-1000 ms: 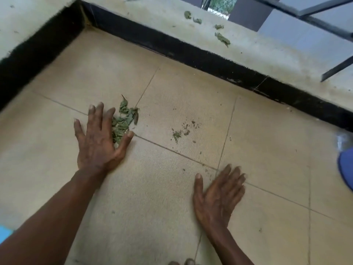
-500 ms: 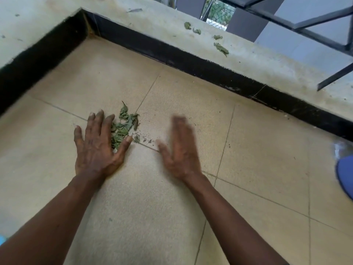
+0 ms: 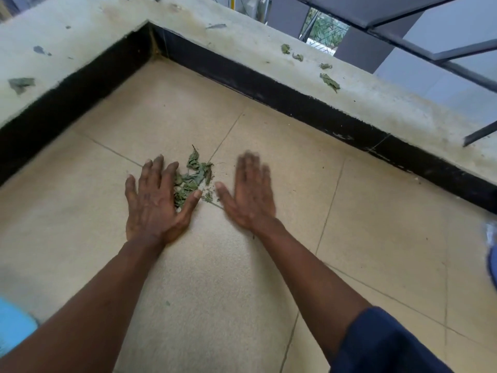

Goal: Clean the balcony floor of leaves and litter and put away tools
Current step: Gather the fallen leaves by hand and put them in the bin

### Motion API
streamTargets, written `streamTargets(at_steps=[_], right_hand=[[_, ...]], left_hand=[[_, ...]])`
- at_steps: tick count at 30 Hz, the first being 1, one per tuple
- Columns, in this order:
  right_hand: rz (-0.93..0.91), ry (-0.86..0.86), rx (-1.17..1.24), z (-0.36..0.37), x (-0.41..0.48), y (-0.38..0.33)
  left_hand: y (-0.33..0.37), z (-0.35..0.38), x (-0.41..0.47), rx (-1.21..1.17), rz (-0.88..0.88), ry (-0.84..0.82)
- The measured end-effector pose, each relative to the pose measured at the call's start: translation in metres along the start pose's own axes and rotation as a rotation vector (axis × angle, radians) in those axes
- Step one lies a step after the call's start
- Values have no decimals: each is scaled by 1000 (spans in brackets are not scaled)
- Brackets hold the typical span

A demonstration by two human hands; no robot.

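Leaf pile (image 3: pixel 192 179) on the balcony floor (image 3: pixel 376 211).
Crumpled green leaves heaped loosely where tile joints cross, crumbs (image 3: pixel 207 196) just beside; stray leaves (image 3: pixel 329 82) lie on the ledge (image 3: pixel 242 47).

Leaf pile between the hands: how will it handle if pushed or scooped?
The leaf pile looks curled and dry: probably very light, scattering rather than moving as one. Crumbs beside it suggest brittle pieces that may break up under pressure. The tiled floor looks smooth, so pushing should slide it easily.
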State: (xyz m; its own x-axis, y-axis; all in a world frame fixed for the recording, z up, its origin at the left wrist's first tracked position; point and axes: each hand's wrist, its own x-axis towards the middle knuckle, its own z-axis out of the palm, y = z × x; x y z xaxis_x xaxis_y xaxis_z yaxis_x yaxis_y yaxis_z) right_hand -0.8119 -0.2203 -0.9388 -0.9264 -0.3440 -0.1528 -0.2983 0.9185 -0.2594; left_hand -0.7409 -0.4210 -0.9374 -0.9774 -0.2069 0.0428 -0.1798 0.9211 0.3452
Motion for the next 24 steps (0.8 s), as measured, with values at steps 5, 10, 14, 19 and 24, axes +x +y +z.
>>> streamTargets(at_steps=[5,10,14,19,24], right_hand=[[-340,-125,120,1,-21,-48],[268,-27,132,5,-109,-30],[246,-33,5,24,-122,-39],[25,-87,-88,27,-36,-79],[-368,-91,-14,26,1,-89]], left_hand=[[1,-1,-1,-75,-25,88],[1,-3,-4,-95,-194,201],[0,-1,-2,-108,-215,234],[-3,-1,-1,-221,-286,316],[-5,-3,2,-309,-343,408]])
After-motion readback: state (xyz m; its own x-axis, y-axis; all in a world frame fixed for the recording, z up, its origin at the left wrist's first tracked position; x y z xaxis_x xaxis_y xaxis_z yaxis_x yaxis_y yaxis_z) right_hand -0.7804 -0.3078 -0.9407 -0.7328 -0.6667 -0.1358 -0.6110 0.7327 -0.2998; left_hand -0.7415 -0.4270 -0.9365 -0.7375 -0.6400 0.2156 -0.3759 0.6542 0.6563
